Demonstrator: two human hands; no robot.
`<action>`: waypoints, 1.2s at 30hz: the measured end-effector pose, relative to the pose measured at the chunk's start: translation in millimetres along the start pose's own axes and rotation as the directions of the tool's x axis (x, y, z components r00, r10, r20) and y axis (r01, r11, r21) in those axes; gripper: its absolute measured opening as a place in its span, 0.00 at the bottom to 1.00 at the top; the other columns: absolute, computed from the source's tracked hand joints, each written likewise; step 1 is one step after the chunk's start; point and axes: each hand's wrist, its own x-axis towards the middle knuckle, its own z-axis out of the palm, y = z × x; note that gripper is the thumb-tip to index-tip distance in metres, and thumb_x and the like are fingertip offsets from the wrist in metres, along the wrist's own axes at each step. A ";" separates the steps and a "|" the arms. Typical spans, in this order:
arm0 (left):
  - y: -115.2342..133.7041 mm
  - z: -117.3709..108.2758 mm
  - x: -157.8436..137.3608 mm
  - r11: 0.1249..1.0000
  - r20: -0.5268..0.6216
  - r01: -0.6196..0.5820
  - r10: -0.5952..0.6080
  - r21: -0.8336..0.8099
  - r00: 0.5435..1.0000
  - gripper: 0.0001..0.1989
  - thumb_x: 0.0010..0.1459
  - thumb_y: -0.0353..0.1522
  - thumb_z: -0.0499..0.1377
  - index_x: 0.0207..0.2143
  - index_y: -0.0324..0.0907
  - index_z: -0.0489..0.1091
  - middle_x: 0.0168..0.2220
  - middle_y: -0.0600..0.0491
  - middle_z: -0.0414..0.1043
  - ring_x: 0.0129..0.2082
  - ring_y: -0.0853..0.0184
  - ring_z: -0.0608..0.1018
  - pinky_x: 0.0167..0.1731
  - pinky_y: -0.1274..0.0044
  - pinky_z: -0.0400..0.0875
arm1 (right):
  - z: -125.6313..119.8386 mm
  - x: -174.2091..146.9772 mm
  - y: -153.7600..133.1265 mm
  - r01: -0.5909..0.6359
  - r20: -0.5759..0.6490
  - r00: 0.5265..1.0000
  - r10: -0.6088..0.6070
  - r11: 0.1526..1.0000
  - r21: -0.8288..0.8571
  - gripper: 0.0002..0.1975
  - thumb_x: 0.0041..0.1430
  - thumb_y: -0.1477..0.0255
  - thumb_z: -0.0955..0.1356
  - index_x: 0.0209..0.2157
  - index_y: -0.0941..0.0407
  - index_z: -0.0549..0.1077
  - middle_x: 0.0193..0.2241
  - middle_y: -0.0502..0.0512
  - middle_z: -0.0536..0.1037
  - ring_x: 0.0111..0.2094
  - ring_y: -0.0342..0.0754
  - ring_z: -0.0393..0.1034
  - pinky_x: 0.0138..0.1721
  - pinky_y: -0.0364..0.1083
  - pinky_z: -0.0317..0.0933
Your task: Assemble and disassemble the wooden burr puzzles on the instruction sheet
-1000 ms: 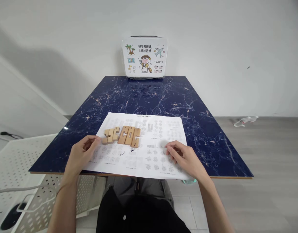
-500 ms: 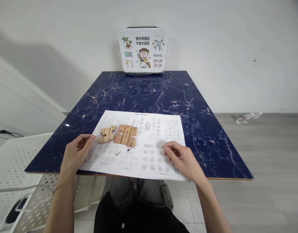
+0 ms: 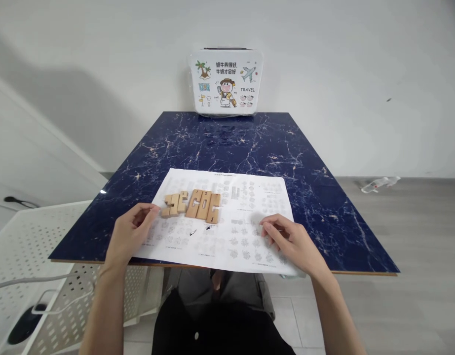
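Several notched wooden puzzle blocks lie in a row on a printed paper sheet (image 3: 227,256). Numbers are written on some of them. At the left of the row sits a pale pair of notched blocks (image 3: 170,206); beside it are flatter numbered blocks (image 3: 202,205) laid edge to edge. My left hand (image 3: 133,229) rests at the sheet's left edge, close to the leftmost block, fingers loosely bent with a gap to the thumb. On the right part of the sheet rests my right hand (image 3: 288,239), loosely curled and holding nothing visible.
The dark blue marbled table (image 3: 227,143) runs back to a white wall. A white printed case (image 3: 225,81) stands at its far edge. To the left is a white perforated cart (image 3: 70,296) with a cable; a clear plastic wrapper (image 3: 380,184) lies on the floor at right.
The whole view has shifted slightly, so the table, sheet and hands appear farther right. Both hands and the blocks keep their places on the sheet.
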 end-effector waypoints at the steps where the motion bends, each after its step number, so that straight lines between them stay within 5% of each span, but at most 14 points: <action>1: -0.8 0.2 -0.5 1.000 0.004 -0.003 0.003 -0.011 1.000 0.19 0.58 0.49 0.63 0.38 0.42 0.77 0.31 0.53 0.78 0.29 0.65 0.75 0.28 0.78 0.66 | 0.6 -0.3 -0.6 0.001 -0.004 1.000 -0.001 1.000 -0.004 0.17 0.72 0.54 0.65 0.42 0.53 0.76 0.33 0.55 0.80 0.28 0.47 0.72 0.27 0.44 0.68; 30: -17.8 -3.0 -6.4 0.997 0.071 -0.074 0.074 -0.006 0.995 0.19 0.64 0.49 0.61 0.41 0.44 0.76 0.35 0.54 0.79 0.34 0.63 0.79 0.33 0.76 0.69 | 4.4 -4.4 -2.7 -0.044 0.024 0.999 0.044 0.999 -0.016 0.18 0.72 0.53 0.65 0.44 0.53 0.75 0.35 0.54 0.79 0.30 0.45 0.69 0.30 0.43 0.66; 33: -15.1 -1.9 -5.9 0.986 0.053 -0.157 0.154 0.056 0.987 0.17 0.66 0.48 0.59 0.42 0.44 0.75 0.38 0.53 0.78 0.35 0.63 0.78 0.36 0.74 0.71 | 4.6 -4.5 -3.2 -0.037 0.026 0.999 0.038 0.999 -0.024 0.18 0.73 0.53 0.65 0.44 0.53 0.76 0.35 0.54 0.79 0.30 0.45 0.69 0.30 0.43 0.66; 36: -9.2 0.2 -0.1 0.905 0.075 -0.379 0.371 0.193 0.925 0.17 0.67 0.46 0.59 0.49 0.44 0.73 0.48 0.49 0.75 0.48 0.57 0.77 0.51 0.67 0.72 | 5.3 -4.6 -3.9 -0.041 0.027 0.999 0.041 0.999 -0.030 0.18 0.72 0.53 0.65 0.44 0.53 0.75 0.35 0.54 0.79 0.30 0.45 0.70 0.30 0.43 0.66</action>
